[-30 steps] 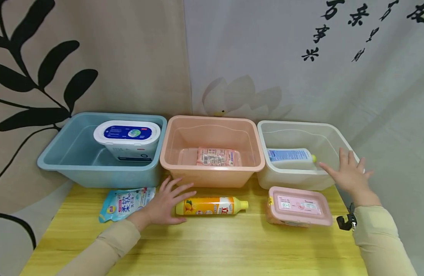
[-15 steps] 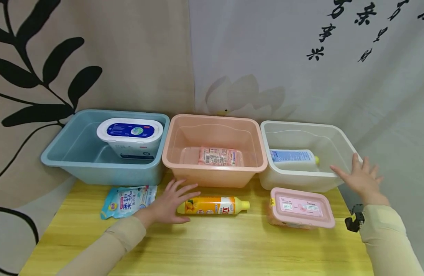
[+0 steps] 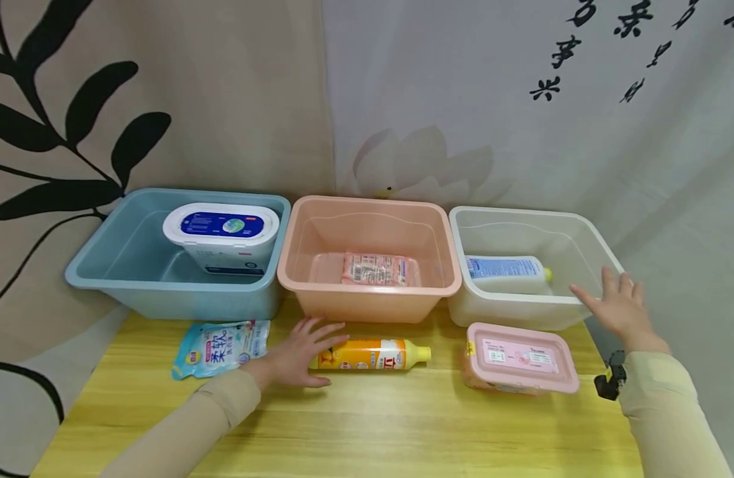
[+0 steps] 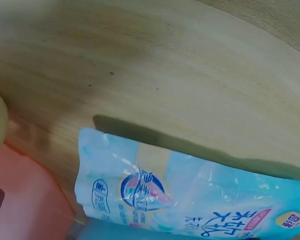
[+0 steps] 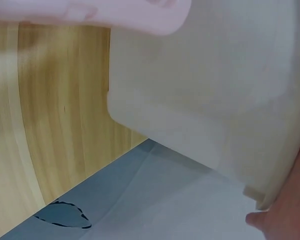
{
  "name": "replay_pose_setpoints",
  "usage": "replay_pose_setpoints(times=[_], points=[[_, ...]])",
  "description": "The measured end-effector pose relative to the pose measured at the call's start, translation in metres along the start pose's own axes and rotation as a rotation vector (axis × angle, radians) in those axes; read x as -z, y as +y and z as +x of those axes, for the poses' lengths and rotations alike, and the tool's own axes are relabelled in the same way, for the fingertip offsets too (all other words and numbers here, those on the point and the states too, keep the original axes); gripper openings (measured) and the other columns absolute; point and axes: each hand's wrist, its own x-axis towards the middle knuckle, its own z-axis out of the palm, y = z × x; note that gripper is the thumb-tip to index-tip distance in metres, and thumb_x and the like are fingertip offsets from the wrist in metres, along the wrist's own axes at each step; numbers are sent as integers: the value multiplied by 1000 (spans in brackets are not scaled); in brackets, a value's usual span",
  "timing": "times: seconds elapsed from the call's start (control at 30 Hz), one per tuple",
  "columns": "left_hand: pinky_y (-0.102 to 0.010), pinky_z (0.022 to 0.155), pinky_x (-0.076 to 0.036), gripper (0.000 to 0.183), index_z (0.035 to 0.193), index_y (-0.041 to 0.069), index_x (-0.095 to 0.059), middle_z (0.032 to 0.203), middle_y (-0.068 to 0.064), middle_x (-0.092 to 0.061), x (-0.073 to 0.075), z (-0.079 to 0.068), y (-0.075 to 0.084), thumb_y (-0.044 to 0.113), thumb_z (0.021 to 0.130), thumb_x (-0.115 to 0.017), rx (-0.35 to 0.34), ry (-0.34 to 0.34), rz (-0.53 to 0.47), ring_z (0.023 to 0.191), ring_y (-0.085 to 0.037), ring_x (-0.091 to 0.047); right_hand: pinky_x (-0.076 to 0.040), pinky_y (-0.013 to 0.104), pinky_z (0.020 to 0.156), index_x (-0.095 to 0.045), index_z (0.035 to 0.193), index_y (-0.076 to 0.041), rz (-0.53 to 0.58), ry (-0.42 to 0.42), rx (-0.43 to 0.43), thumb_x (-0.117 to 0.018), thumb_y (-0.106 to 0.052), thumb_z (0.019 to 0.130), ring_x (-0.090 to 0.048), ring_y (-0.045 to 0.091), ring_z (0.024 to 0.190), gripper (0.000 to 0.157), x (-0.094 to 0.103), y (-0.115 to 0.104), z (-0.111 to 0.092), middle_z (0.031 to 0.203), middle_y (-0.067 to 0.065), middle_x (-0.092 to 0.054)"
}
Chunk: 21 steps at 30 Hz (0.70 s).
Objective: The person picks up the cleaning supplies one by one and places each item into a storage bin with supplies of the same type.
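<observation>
My left hand, fingers spread, is at the left end of a yellow-orange squeeze bottle lying on the table and partly covers that end. Whether it touches the bottle I cannot tell. To its left lies a light blue pouch, seen large in the left wrist view. Fingers extended, my right hand is at the front right corner of a white bin; the right wrist view has the hand against the bin's rim. A pink-lidded box stands in front of this bin.
A blue bin holds a white tub. The middle peach bin has a pink packet inside. In the white bin lies a white bottle with a blue label. Behind the bins hangs a printed curtain.
My left hand has shifted slightly right, covering more of the orange bottle's end. My right hand has moved outward along the white bin's corner. The head view has shifted a little.
</observation>
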Motion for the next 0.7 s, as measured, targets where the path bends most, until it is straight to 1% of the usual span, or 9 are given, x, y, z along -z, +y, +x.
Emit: replay_pose_setpoints(times=[0.1, 0.27, 0.37, 0.47, 0.6, 0.7], points=[[-62, 105, -26, 84, 143, 22, -38, 151, -5, -31, -4, -1, 0, 49, 72, -74, 11, -21, -28, 131, -41, -31, -10, 80, 92, 12, 146, 1, 2, -9, -5, -32, -62, 92, 13, 65, 127, 94, 0, -2, 1, 144, 43, 13], [-57, 104, -32, 82, 145, 27, -33, 152, -1, -31, -10, -1, -3, 44, 75, -73, 41, -52, -53, 131, -34, -34, -11, 80, 91, 12, 146, 1, 0, -16, -14, -31, -63, 92, 13, 64, 128, 94, 0, -3, 1, 144, 42, 13], [-55, 104, -35, 78, 146, 28, -32, 151, -2, -32, -13, -1, -5, 36, 79, -72, 47, -51, -59, 130, -31, -37, -12, 80, 91, 12, 146, 0, 0, -16, -19, -30, -63, 92, 13, 64, 128, 94, 0, -3, 2, 144, 42, 14], [-53, 103, -38, 76, 146, 27, -32, 150, -4, -35, -15, 0, -6, 29, 81, -71, 33, -43, -43, 128, -29, -39, -12, 80, 91, 12, 146, 0, -2, -14, -20, -30, -63, 92, 13, 65, 128, 94, -1, -1, 2, 144, 42, 14], [-50, 101, -40, 74, 145, 25, -34, 148, -6, -38, -17, 0, -7, 25, 82, -71, 7, -18, -22, 125, -28, -41, -11, 80, 92, 12, 146, 0, -6, -12, -16, -30, -63, 92, 13, 65, 128, 93, -1, 0, 2, 144, 42, 14], [-49, 101, -41, 73, 145, 24, -34, 147, -5, -39, -18, 0, -7, 24, 82, -71, 0, -11, -23, 125, -27, -42, -11, 80, 92, 12, 147, 0, -9, -10, -12, -29, -63, 92, 12, 65, 128, 93, -1, 1, 2, 144, 42, 13]])
